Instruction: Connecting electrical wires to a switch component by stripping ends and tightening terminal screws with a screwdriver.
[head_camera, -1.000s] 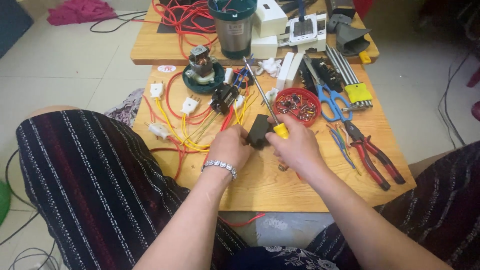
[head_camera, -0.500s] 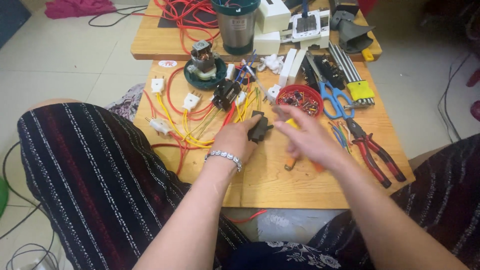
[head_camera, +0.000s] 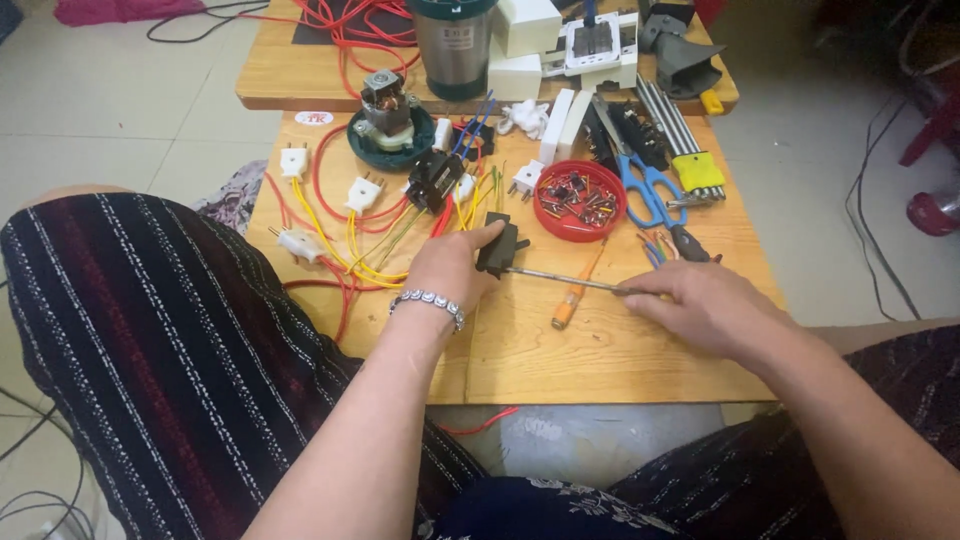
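Here small black switch block (head_camera: 500, 247), angular, pinched in left hand (head_camera: 450, 268).

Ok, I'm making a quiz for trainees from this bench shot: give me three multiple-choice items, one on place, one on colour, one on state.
1. Where is the red bowl?
A. left of the blue scissors
B. on the floor
C. on the person's lap

2. Colour of the plugs on the yellow wires?
A. black
B. white
C. green

3. What does the left hand hold?
A. nothing
B. scissors
C. a small black part

Key: 1 A, bowl sits just left of the scissors; 2 B, all plug bodies are white; 3 C, fingers pinch the black part while the right hand holds a thin metal shaft against it.
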